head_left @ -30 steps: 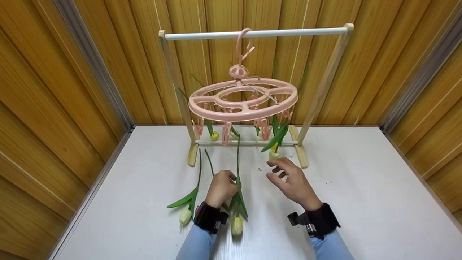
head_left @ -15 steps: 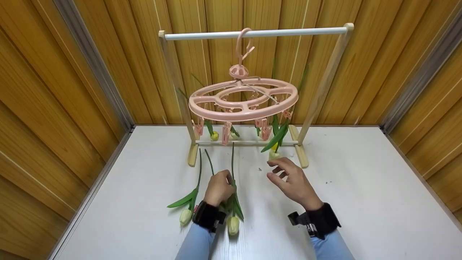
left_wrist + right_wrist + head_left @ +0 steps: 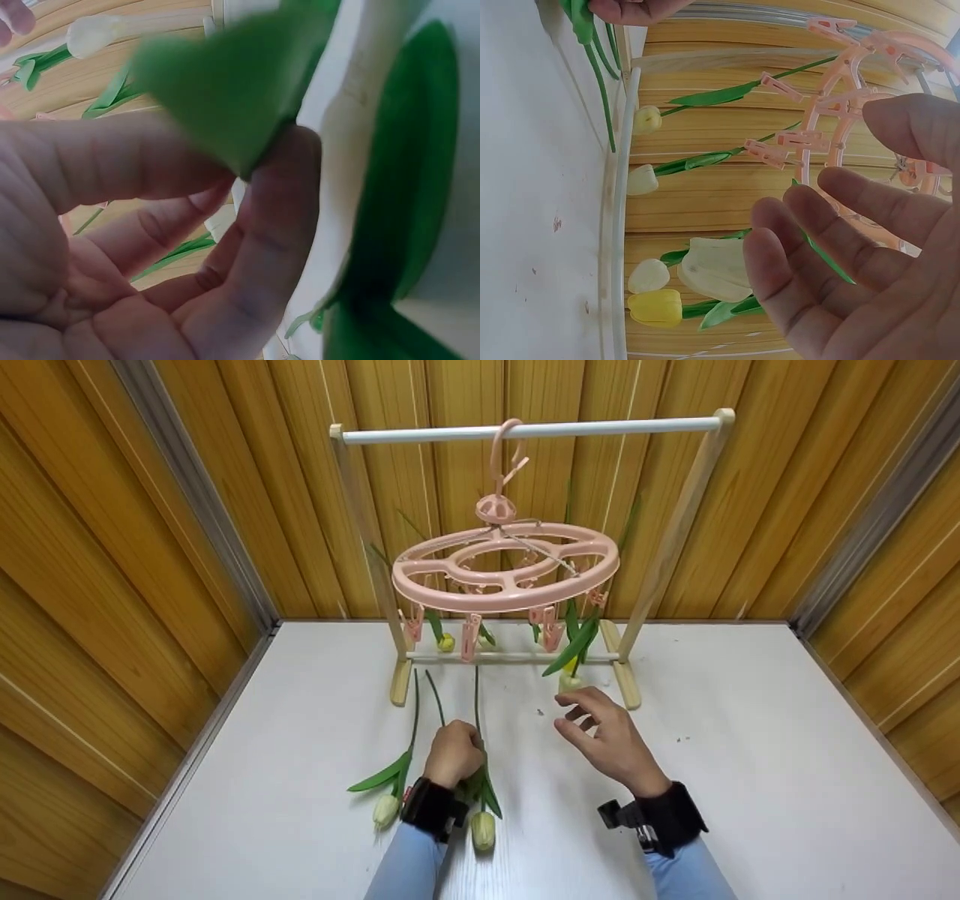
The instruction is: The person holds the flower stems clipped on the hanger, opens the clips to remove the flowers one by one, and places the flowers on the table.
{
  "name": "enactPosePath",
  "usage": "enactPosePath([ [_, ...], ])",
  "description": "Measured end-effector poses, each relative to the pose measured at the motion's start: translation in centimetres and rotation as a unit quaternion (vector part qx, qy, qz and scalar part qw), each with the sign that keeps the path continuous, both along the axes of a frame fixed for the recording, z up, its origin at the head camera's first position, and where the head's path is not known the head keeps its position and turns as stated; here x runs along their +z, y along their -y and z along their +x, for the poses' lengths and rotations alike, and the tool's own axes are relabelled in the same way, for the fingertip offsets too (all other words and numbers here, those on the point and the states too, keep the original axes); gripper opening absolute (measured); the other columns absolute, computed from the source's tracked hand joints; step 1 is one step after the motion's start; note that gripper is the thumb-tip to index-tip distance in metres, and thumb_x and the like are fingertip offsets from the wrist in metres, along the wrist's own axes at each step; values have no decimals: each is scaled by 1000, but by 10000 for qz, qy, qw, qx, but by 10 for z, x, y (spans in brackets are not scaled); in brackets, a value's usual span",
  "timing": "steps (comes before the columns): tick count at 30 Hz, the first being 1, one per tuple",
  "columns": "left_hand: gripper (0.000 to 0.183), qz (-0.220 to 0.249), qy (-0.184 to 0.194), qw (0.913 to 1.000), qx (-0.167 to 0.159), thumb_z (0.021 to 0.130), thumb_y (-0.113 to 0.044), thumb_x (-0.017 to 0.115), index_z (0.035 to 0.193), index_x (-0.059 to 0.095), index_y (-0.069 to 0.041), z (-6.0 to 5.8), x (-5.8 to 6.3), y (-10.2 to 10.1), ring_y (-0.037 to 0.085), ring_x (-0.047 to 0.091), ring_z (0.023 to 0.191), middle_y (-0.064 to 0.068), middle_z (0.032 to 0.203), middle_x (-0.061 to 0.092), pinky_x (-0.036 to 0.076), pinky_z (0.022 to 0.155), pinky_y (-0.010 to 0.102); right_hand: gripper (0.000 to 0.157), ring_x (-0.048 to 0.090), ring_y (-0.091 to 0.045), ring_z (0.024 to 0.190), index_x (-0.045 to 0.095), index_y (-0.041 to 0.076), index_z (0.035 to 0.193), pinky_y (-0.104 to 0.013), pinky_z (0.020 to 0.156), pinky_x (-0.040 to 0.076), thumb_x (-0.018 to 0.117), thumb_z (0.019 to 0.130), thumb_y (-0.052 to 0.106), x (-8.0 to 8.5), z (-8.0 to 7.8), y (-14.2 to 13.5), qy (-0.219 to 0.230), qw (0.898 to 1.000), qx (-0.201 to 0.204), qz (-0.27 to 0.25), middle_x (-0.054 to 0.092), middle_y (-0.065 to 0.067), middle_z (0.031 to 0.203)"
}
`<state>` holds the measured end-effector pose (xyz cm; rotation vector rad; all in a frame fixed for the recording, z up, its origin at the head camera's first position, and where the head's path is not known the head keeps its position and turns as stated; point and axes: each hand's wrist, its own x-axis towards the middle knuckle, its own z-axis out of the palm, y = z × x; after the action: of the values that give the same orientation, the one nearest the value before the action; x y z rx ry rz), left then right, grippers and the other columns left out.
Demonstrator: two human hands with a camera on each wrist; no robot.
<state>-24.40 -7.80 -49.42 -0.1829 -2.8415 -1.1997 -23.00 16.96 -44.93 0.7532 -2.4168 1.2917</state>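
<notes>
Held tulip point(image 3: 484, 830) has shifted a bit left since a second ago, stem top also lower in the head view; left hand point(image 3: 455, 754) went with it. Right hand point(image 3: 611, 742) about the same place.

Left hand: narrow grip, thumb and finger pinching the tulip by its green part; a leaf point(image 3: 225, 90) stands up blurred at the pinch in the left wrist view. Tulip sits in front of the rack, flower end toward the person, stem pointing at the rack. Can't tell if its flower touches the table point(image 3: 750, 780). Another stem point(image 3: 435, 696) runs under the left hand, its flower hidden. Pale tulip point(image 3: 386, 810) lies on the table left of that hand, leaf out to the side.

Right hand: wide grip, thumb and fingers apart in a loose curve, just below a hanging white tulip point(image 3: 570, 680); can't tell if they touch.

Pink round hanger point(image 3: 499, 601) hooks over the white bar point(image 3: 622, 427) of the wooden rack point(image 3: 679, 540). Pink clips point(image 3: 470, 637) dangle from it. Several tulips hang flower-down, one yellow tulip point(image 3: 656, 308) among them. Black straps point(image 3: 667, 817) on both wrists, blue sleeves point(image 3: 409, 862). Wood-look panels point(image 3: 180, 660) around.
</notes>
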Motion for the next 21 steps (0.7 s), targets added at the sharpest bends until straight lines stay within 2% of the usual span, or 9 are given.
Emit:
enactPosePath([
  [4, 20, -79, 159, 9998, 99, 73, 13, 64, 60, 66, -2, 0, 0, -1, 18, 50, 57, 4, 62, 60, 40, 48, 27, 30, 71, -26, 93, 68, -2, 124, -29, 75, 56, 72, 95, 5, 0, 0, 0, -4, 10000, 23, 11, 68, -18, 115],
  [8, 20, -115, 217, 9996, 139, 73, 13, 63, 60, 67, -1, 0, 2, -2, 20, 51, 57, 7, 62, 63, 41, 49, 28, 30, 71, -26, 93, 68, -1, 124, -28, 75, 56, 72, 95, 5, 1, 0, 0, -10, 10000, 18, 1, 68, -14, 115],
  [11, 23, -148, 253, 9994, 156, 74, 12, 62, 58, 66, -3, 1, 3, -2, 19, 51, 57, 5, 61, 61, 41, 48, 28, 30, 71, -25, 92, 68, -2, 124, -28, 74, 56, 72, 95, 5, 1, 0, -1, -31, 10000, 22, -8, 68, -12, 116],
  [15, 30, -245, 302, 9991, 158, 78, 11, 60, 55, 58, -9, 2, 5, -2, 18, 45, 56, 0, 58, 52, 37, 49, 28, 30, 70, -24, 92, 68, -2, 123, -29, 74, 56, 72, 94, 4, 2, 0, -1, -60, 10000, 16, 13, 68, -12, 116],
  [21, 33, -291, 158, 9994, 117, 79, 10, 60, 54, 54, -10, 5, 11, 0, 17, 42, 55, 0, 56, 50, 35, 50, 28, 30, 70, -24, 92, 68, -2, 124, -28, 74, 56, 72, 95, 5, 3, 1, 0, -7, 10000, -33, 41, 68, -13, 115],
])
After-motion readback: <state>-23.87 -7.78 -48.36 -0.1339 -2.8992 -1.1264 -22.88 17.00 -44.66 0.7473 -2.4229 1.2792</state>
